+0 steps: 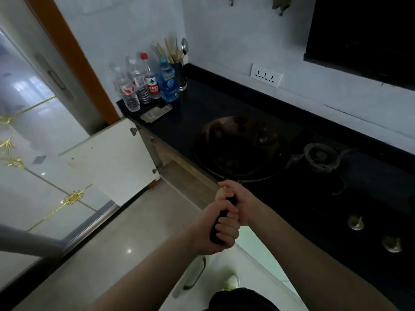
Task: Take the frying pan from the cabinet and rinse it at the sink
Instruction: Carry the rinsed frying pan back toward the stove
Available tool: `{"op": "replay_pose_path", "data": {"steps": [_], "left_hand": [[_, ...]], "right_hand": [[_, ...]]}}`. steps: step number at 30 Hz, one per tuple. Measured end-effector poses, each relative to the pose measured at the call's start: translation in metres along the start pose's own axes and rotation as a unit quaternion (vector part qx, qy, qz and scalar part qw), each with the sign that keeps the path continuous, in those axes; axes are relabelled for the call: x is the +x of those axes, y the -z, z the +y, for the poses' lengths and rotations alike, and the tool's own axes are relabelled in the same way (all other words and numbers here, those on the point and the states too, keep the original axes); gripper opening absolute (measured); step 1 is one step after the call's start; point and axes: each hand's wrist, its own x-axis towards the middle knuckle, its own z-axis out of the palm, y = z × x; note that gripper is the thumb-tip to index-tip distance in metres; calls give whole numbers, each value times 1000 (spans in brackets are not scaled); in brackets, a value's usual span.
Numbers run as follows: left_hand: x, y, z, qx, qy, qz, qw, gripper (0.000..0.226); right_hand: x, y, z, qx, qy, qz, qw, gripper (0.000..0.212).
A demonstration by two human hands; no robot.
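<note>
A large dark frying pan (240, 149) with a round bowl and a black handle hangs over the black countertop (193, 104), just left of the gas burner. Both of my hands grip its handle, one behind the other. My right hand (233, 198) holds the end near the pan's rim. My left hand (215, 230) is wrapped around the handle's near end. The pan's inside looks brownish and stained. No sink is in view.
The white cabinet door (107, 162) stands swung open at the left, below the counter edge. Several plastic bottles (146, 81) and a utensil holder (179, 72) stand in the counter's far corner. A gas burner (321, 156) and two knobs (372, 232) lie to the right.
</note>
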Motion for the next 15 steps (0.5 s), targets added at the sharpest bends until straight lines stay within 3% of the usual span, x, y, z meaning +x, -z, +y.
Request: {"op": "replay_pose_path", "data": {"steps": [7, 15], "left_hand": [[45, -2, 51, -13, 11, -10, 1000, 30], [72, -3, 83, 16, 23, 28, 999, 29]], "right_hand": [[22, -3, -57, 22, 9, 3, 1000, 39], [40, 3, -90, 21, 34, 24, 999, 45]]}}
